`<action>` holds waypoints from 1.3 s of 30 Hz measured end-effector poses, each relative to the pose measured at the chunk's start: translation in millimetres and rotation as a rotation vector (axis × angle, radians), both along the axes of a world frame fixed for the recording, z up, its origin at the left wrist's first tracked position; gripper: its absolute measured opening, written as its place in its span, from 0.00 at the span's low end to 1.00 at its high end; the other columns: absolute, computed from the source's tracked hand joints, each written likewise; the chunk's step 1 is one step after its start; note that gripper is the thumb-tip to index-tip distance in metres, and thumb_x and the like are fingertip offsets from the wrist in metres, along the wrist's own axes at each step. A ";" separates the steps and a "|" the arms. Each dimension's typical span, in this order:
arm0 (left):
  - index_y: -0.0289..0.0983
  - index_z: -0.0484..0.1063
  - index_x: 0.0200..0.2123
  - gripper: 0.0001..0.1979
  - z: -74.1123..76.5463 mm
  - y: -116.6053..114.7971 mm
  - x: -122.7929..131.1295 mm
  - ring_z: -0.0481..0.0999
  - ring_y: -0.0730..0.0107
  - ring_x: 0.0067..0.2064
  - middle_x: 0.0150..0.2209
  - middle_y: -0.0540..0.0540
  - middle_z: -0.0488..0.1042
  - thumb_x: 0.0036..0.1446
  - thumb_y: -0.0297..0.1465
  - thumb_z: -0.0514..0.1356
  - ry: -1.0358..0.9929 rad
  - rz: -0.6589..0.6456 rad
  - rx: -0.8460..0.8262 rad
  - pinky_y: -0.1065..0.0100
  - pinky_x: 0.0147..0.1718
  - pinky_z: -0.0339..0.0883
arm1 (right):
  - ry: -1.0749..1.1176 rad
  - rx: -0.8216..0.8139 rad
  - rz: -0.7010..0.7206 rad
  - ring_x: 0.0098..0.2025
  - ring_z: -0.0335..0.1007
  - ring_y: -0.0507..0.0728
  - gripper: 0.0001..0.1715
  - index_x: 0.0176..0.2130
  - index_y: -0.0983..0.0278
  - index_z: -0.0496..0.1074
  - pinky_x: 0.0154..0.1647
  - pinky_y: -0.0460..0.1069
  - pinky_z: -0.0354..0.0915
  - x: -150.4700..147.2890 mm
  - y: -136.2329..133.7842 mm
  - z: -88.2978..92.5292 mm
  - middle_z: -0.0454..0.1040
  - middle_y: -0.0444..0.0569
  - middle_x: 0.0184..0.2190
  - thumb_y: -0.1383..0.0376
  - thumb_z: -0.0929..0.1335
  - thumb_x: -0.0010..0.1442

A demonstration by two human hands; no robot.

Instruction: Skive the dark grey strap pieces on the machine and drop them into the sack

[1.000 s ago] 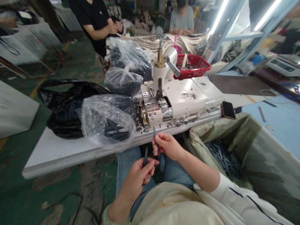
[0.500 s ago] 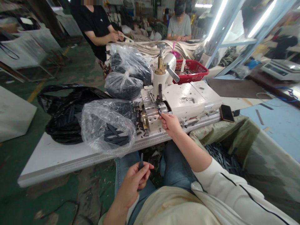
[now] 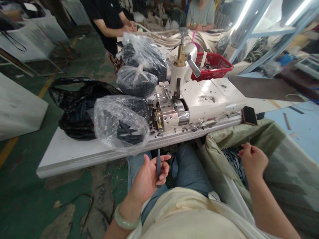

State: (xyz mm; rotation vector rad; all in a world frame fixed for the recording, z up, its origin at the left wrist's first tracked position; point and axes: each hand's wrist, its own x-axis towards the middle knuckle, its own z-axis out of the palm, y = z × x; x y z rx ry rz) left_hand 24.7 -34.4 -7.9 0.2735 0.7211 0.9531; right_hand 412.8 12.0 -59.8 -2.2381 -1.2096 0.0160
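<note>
- Big busy workshop, w/ green floor (image 3: 22,205), bright lamp (image 3: 243,14) up high, & co-workers in black top (image 3: 109,23) and grey top (image 3: 200,16) at far side.
- White table (image 3: 64,159) across front, w/ white machine (image 3: 211,106) on top, just past knees (image 3: 191,166), prob. for short reach w/ either hand.
- Clear bag (image 3: 107,129) just left of machine, mouth gaping toward lap, w/ bagged strips (image 3: 129,134) showing; prob. set so for quick grabbing.
- Black bag (image 3: 72,131) beside clear bag, also open, more strips inside.
- Tied bags (image 3: 137,81) further back, prob. out of the way bc shut up.
- L hand (image 3: 151,177) above lap, gripping dark strip (image 3: 159,167) in bent fingers, pointer out, thumb lifted off. Strip near upright, nr table edge; prob. held lightly for easy turning.
- R hand (image 3: 254,161) over green sack (image 3: 215,136), fingers curled in, tiny dark bit at tips. Can't tell if gripping a strip.
- Sack wide open beside table, w/ loose strips (image 3: 234,162) inside; prob. parked there for R-side reach.
- Phone (image 3: 249,116) on table edge, nr sack. Red basket (image 3: 214,75) behind machine.
</note>
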 end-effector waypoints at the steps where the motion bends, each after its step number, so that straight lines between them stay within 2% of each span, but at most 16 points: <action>1: 0.29 0.73 0.47 0.37 0.9 1.4 1.4 0.60 0.76 0.24 0.29 0.45 0.66 0.57 0.57 0.48 -0.027 -0.014 0.000 0.76 0.18 0.49 | -0.115 -0.094 -0.021 0.34 0.74 0.69 0.30 0.41 0.72 0.75 0.32 0.59 0.65 20.6 -14.2 -3.5 0.77 0.63 0.30 0.49 0.60 0.61; 3: 0.28 0.72 0.49 0.38 2.2 4.4 6.3 0.61 0.75 0.26 0.30 0.44 0.66 0.57 0.57 0.47 -0.071 -0.042 -0.004 0.75 0.19 0.50 | -0.161 -0.179 -0.042 0.43 0.73 0.73 0.33 0.49 0.73 0.73 0.40 0.63 0.66 37.9 -32.9 -3.5 0.77 0.66 0.40 0.49 0.63 0.57; 5: 0.27 0.72 0.49 0.39 3.3 6.9 13.8 0.62 0.74 0.26 0.31 0.43 0.66 0.58 0.57 0.46 -0.108 -0.072 -0.005 0.74 0.20 0.51 | 0.057 -0.159 0.041 0.44 0.74 0.71 0.33 0.49 0.71 0.74 0.44 0.62 0.66 20.1 -37.6 3.7 0.78 0.64 0.40 0.49 0.64 0.56; 6: 0.27 0.72 0.50 0.39 3.9 7.5 18.3 0.62 0.73 0.27 0.31 0.43 0.66 0.58 0.57 0.45 -0.125 -0.092 -0.004 0.74 0.20 0.52 | 0.250 -0.149 0.137 0.43 0.75 0.69 0.30 0.46 0.69 0.76 0.44 0.61 0.67 -0.4 -35.4 8.6 0.79 0.61 0.39 0.48 0.65 0.57; 8: 0.27 0.72 0.50 0.39 5.2 7.2 27.1 0.62 0.73 0.27 0.32 0.42 0.67 0.58 0.57 0.44 -0.150 -0.141 -0.004 0.74 0.21 0.53 | 0.715 -0.157 0.440 0.43 0.76 0.64 0.28 0.41 0.66 0.78 0.45 0.57 0.69 -56.6 -25.6 18.0 0.79 0.58 0.39 0.46 0.66 0.57; 10: 0.28 0.73 0.49 0.40 6.7 4.2 33.7 0.63 0.73 0.27 0.32 0.42 0.68 0.58 0.58 0.44 -0.156 -0.186 -0.007 0.74 0.21 0.53 | 1.078 -0.211 0.754 0.45 0.75 0.61 0.26 0.44 0.64 0.77 0.47 0.54 0.69 -119.1 -14.1 25.3 0.79 0.56 0.43 0.47 0.67 0.58; 11: 0.29 0.73 0.47 0.39 7.5 1.7 35.4 0.63 0.73 0.27 0.32 0.41 0.69 0.57 0.58 0.43 -0.150 -0.202 -0.008 0.74 0.21 0.54 | 1.204 -0.262 0.871 0.41 0.76 0.59 0.27 0.44 0.64 0.77 0.43 0.53 0.70 -147.9 -9.5 28.1 0.80 0.54 0.39 0.47 0.68 0.56; 12: 0.29 0.74 0.44 0.39 8.3 -1.3 35.8 0.64 0.73 0.27 0.32 0.40 0.69 0.57 0.59 0.44 -0.137 -0.205 -0.006 0.74 0.21 0.54 | 1.293 -0.342 0.947 0.33 0.76 0.57 0.26 0.42 0.65 0.78 0.38 0.51 0.71 -173.0 -5.9 30.6 0.80 0.52 0.32 0.47 0.69 0.55; 14: 0.30 0.75 0.39 0.38 9.6 -8.5 31.8 0.65 0.73 0.26 0.32 0.39 0.70 0.56 0.59 0.45 -0.100 -0.171 -0.002 0.74 0.21 0.54 | 1.428 -0.441 0.987 0.23 0.73 0.53 0.25 0.36 0.67 0.79 0.28 0.48 0.70 -209.0 -0.9 35.1 0.77 0.48 0.23 0.47 0.70 0.54; 16: 0.30 0.76 0.39 0.34 10.4 -16.7 22.8 0.66 0.73 0.26 0.31 0.40 0.71 0.57 0.56 0.49 -0.061 -0.109 -0.018 0.75 0.21 0.56 | 1.573 -0.453 0.979 0.24 0.73 0.52 0.25 0.32 0.67 0.78 0.29 0.47 0.70 -226.0 3.2 38.7 0.78 0.49 0.25 0.47 0.70 0.55; 20: 0.28 0.77 0.42 0.21 8.9 -29.6 3.9 0.62 0.82 0.21 0.25 0.45 0.70 0.57 0.42 0.61 0.024 -0.054 -0.073 0.78 0.19 0.53 | 1.796 -0.337 1.089 0.40 0.76 0.55 0.20 0.35 0.65 0.77 0.45 0.51 0.70 -224.1 11.9 41.7 0.80 0.51 0.37 0.50 0.69 0.59; 23: 0.28 0.79 0.37 0.12 5.0 -30.8 1.1 0.53 0.89 0.16 0.20 0.51 0.67 0.53 0.32 0.66 0.076 -0.064 -0.068 0.81 0.15 0.44 | 1.804 -0.282 1.184 0.44 0.76 0.55 0.18 0.33 0.64 0.76 0.48 0.51 0.68 -213.8 13.7 41.4 0.80 0.51 0.37 0.53 0.67 0.62; 26: 0.30 0.79 0.33 0.10 1.2 -26.9 7.8 0.55 0.89 0.16 0.20 0.50 0.69 0.48 0.30 0.69 0.148 -0.052 -0.031 0.81 0.14 0.41 | 1.795 -0.253 1.215 0.44 0.75 0.55 0.15 0.36 0.64 0.75 0.47 0.52 0.69 -204.1 10.7 39.8 0.79 0.51 0.38 0.55 0.68 0.62; 29: 0.32 0.78 0.28 0.08 0.6 -23.2 15.4 0.61 0.85 0.17 0.20 0.48 0.73 0.46 0.30 0.70 0.276 0.005 0.034 0.81 0.14 0.46 | 1.821 -0.283 1.200 0.42 0.76 0.56 0.15 0.41 0.63 0.74 0.45 0.53 0.71 -196.5 6.1 35.9 0.79 0.51 0.39 0.58 0.73 0.57; 32: 0.33 0.78 0.27 0.06 2.5 -22.4 18.0 0.66 0.82 0.19 0.22 0.47 0.76 0.48 0.30 0.69 0.356 0.004 0.087 0.80 0.16 0.54 | 1.877 -0.340 1.155 0.40 0.77 0.55 0.14 0.40 0.63 0.74 0.42 0.52 0.72 -192.8 2.3 30.3 0.80 0.50 0.39 0.60 0.75 0.54; 39: 0.31 0.80 0.36 0.10 4.9 -26.0 10.0 0.75 0.72 0.24 0.32 0.37 0.81 0.51 0.29 0.64 0.276 -0.016 0.038 0.76 0.21 0.66 | 1.919 -0.389 1.070 0.41 0.78 0.53 0.16 0.38 0.64 0.74 0.42 0.47 0.72 -195.8 2.6 25.4 0.81 0.49 0.37 0.61 0.76 0.51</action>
